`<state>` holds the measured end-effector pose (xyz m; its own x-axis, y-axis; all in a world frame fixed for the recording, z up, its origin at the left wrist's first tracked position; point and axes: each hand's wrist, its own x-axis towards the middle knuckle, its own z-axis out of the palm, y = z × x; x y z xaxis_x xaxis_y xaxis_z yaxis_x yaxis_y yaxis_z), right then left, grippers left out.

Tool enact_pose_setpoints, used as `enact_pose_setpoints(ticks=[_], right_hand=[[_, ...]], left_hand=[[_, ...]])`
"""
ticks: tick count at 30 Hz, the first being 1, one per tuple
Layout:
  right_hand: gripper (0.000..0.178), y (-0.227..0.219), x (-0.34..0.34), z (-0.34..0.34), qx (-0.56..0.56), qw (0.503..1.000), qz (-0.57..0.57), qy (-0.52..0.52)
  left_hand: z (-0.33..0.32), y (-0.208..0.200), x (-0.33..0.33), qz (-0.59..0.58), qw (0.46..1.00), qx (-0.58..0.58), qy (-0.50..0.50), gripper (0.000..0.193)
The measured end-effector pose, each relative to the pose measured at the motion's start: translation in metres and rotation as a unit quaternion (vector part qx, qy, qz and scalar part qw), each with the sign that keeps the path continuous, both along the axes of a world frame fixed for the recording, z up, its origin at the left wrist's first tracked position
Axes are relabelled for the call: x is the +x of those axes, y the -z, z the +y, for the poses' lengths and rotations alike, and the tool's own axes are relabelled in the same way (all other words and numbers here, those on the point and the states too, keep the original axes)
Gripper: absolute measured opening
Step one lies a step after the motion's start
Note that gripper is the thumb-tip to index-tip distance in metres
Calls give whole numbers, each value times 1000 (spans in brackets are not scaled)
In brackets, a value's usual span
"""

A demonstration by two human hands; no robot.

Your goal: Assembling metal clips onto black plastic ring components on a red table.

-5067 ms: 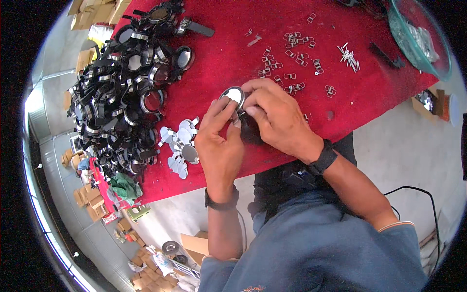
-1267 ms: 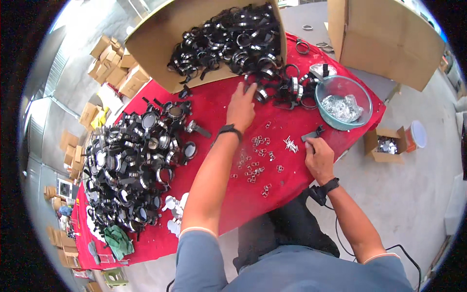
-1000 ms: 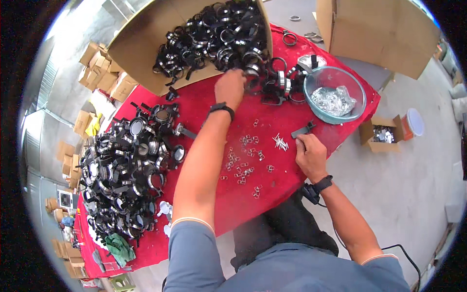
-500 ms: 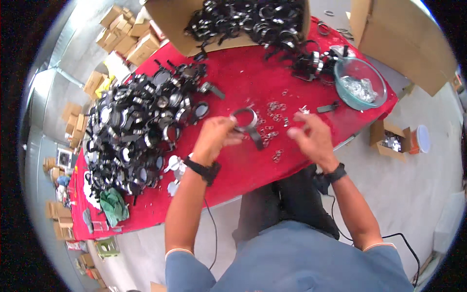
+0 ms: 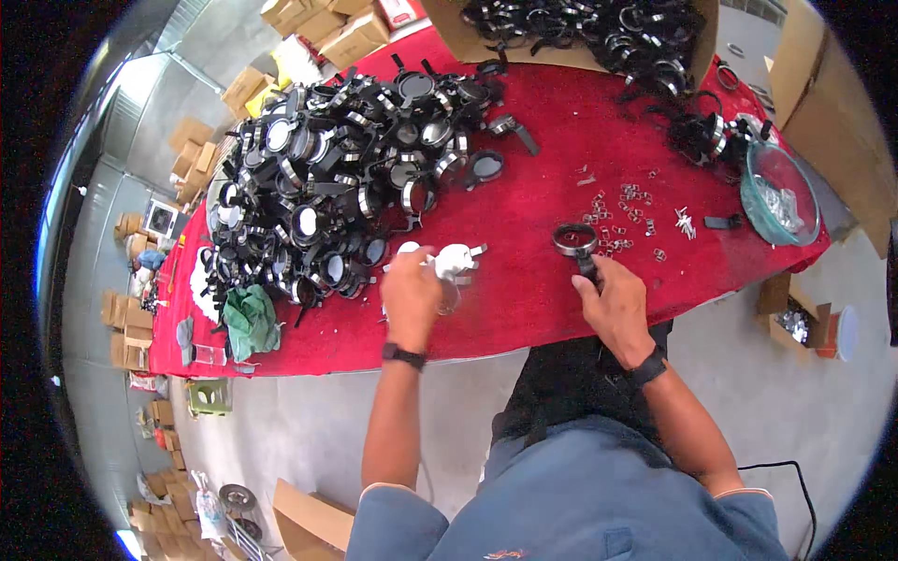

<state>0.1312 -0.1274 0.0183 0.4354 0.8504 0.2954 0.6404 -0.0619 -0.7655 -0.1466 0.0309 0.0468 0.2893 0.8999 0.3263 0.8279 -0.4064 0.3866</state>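
Observation:
My right hand (image 5: pixel 617 304) is closed around the black strap of a round ring (image 5: pixel 574 239), dark with a silvery rim, held over the near part of the red table. On the left, my left hand (image 5: pixel 412 297) is at a small group of white round pieces (image 5: pixel 456 259), its fingers curled downward and blurred; whether it grips one cannot be made out. Beside that hand shows a clear disc (image 5: pixel 449 299). Small metal buckles (image 5: pixel 636 194) lie scattered beyond my right hand, with a bunch of thin silvery pieces (image 5: pixel 686 222) to their right.
A large heap of black-strapped rings (image 5: pixel 318 187) covers the table's left side. A cardboard box (image 5: pixel 561 56) full of similar rings stands at the back. To the right are a clear greenish bowl (image 5: pixel 814 210) and a black strap piece (image 5: pixel 722 222). A green cloth (image 5: pixel 251 323) lies front left.
The ring on its strap has passed from my left hand to my right. My left hand has moved to the white pieces. The whole view has shifted, with the table's left side now nearer the middle.

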Motion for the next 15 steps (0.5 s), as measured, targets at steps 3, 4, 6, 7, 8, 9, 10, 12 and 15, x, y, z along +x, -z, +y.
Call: enact_pose_setpoints(ticks=[3, 4, 6, 7, 8, 9, 10, 12, 15], right_hand=[[36, -5, -8, 5, -5, 1000, 4, -10], [36, -5, -11, 6, 4, 1000, 5, -14], [37, -4, -10, 7, 6, 1000, -5, -12], [38, -5, -10, 7, 8, 1000, -9, -12], [38, -3, -9, 8, 4, 1000, -14, -10], [38, -1, -9, 9, 0, 1000, -18, -6], [38, 0, -9, 9, -4, 1000, -23, -3], [39, 1, -9, 6, 18, 999, -36, -3], [39, -12, -9, -1, 31, 999, -27, 30]], left_hand=[[45, 15, -61, 57, 997, 47, 29, 33], [55, 17, -74, 45, 994, 73, 70, 35], [65, 17, -74, 93, 993, 15, 77, 40], [68, 16, -76, 118, 990, -15, 80, 43], [70, 13, -72, 114, 990, -59, 62, 44], [70, 4, -66, 110, 987, -104, 45, 45], [70, 0, -64, 106, 983, -148, 27, 47], [70, -8, -69, 62, 991, -109, 43, 41], [54, -46, -63, 67, 990, -120, -7, 26]])
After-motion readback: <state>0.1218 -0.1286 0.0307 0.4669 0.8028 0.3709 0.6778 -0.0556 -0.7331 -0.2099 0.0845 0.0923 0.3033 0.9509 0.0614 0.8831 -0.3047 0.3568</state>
